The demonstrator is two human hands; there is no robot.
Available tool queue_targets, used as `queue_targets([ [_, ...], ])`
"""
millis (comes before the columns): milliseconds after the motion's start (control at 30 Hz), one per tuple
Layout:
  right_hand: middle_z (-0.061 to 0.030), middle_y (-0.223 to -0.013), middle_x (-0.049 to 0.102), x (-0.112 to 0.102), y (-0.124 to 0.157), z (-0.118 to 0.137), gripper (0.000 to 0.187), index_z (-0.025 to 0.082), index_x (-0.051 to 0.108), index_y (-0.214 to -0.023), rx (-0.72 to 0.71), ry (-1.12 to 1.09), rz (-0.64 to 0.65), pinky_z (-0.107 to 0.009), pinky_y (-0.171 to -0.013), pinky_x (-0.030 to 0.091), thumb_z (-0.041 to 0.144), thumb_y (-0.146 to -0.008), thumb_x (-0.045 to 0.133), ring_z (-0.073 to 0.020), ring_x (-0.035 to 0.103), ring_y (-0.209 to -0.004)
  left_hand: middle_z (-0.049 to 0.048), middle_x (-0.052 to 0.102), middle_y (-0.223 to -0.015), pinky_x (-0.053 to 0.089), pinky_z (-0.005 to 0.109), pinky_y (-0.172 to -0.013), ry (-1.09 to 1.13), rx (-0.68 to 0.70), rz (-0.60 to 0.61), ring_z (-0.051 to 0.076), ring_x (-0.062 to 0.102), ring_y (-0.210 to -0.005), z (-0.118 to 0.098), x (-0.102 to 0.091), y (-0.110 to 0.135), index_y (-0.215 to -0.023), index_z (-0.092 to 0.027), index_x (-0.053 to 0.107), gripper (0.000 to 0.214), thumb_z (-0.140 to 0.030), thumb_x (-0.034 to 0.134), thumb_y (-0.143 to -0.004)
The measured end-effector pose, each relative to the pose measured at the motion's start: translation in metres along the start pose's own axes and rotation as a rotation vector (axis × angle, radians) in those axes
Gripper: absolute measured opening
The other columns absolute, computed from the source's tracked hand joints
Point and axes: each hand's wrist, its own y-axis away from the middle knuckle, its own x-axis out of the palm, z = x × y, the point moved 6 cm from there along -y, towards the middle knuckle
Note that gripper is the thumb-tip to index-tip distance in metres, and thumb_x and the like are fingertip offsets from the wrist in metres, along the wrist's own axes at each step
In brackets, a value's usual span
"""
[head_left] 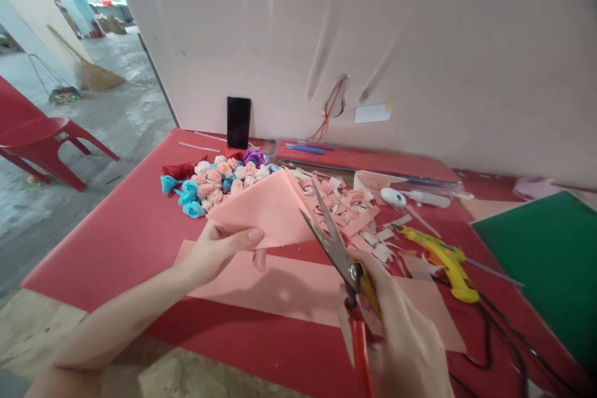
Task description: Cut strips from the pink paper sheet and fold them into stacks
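My left hand (217, 255) pinches the near edge of a folded pink paper sheet (268, 208) and holds it above the red table (116, 236). My right hand (401, 336) grips red- and yellow-handled scissors (340, 255). Their blades are apart and point up and away, with the paper's right edge between them. A larger flat pink sheet (298, 289) lies on the table under both hands.
A heap of small pink, white and blue paper roses (214, 183) lies at the back left, and pink paper scraps (354, 214) behind the scissors. A yellow glue gun (445, 261) with a black cord lies right. A green sheet (545, 261) is far right. A black phone (239, 122) leans on the wall.
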Motion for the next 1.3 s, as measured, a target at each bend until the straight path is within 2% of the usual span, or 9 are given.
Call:
queue_targets([
  [167,-0.0083,-0.085,0.066,-0.006,-0.007,0.012,0.037,0.021,0.043,-0.123,-0.117,0.064,-0.017,-0.024,-0.049,0.046,0.018,-0.088,0.031,-0.0196,0.066,-0.072,0.0028,0.06,-0.046,0.051,0.032,-0.069,-0.015,0.001,0.017,0.016,0.057,-0.053,0.007,-0.004,-0.004,-0.053,-0.017,0.068,0.034,-0.045,0.067,-0.073],
  [333,-0.0082,-0.083,0.065,-0.006,-0.006,0.012,0.033,0.02,0.044,-0.12,-0.094,0.095,-0.058,-0.025,-0.05,0.047,0.022,-0.091,0.03,-0.02,0.065,-0.072,0.0025,0.06,-0.047,0.05,0.03,-0.068,-0.024,0.036,0.046,0.014,0.055,-0.051,0.01,-0.006,-0.006,-0.054,-0.016,0.069,0.034,-0.042,0.065,-0.076],
  [633,-0.0091,-0.087,0.066,-0.008,-0.005,0.014,0.036,0.019,0.041,-0.124,-0.14,0.147,-0.042,-0.025,-0.055,0.048,0.018,-0.089,0.034,-0.0195,0.065,-0.075,0.0026,0.061,-0.047,0.051,0.031,-0.069,-0.007,-0.049,-0.001,0.015,0.057,-0.051,0.011,-0.006,-0.005,-0.052,-0.017,0.068,0.035,-0.047,0.067,-0.072],
  [900,-0.0078,-0.082,0.066,-0.007,-0.007,0.016,0.032,0.017,0.046,-0.118,-0.149,0.177,-0.059,-0.024,-0.048,0.047,0.02,-0.088,0.034,-0.0185,0.065,-0.069,0.0027,0.065,-0.052,0.049,0.026,-0.068,0.055,0.038,0.074,0.013,0.057,-0.054,0.008,-0.004,-0.006,-0.056,-0.016,0.07,0.032,-0.039,0.066,-0.077],
  [1100,-0.011,-0.088,0.067,-0.007,-0.005,0.016,0.03,0.013,0.048,-0.115,-0.174,0.202,-0.064,-0.024,-0.058,0.05,0.019,-0.089,0.033,-0.0203,0.066,-0.083,0.0014,0.067,-0.055,0.048,0.023,-0.067,0.1,0.079,0.115,0.011,0.057,-0.054,0.007,-0.002,-0.006,-0.059,-0.016,0.072,0.028,-0.034,0.065,-0.08],
  [1300,-0.0082,-0.085,0.065,-0.009,-0.006,0.017,0.03,0.016,0.049,-0.114,-0.143,0.192,-0.079,-0.022,-0.049,0.046,0.02,-0.091,0.031,-0.0169,0.065,-0.07,-0.0004,0.067,-0.056,0.047,0.021,-0.067,0.123,0.093,0.107,0.01,0.056,-0.054,0.009,-0.005,-0.006,-0.06,-0.018,0.072,0.027,-0.034,0.065,-0.081],
])
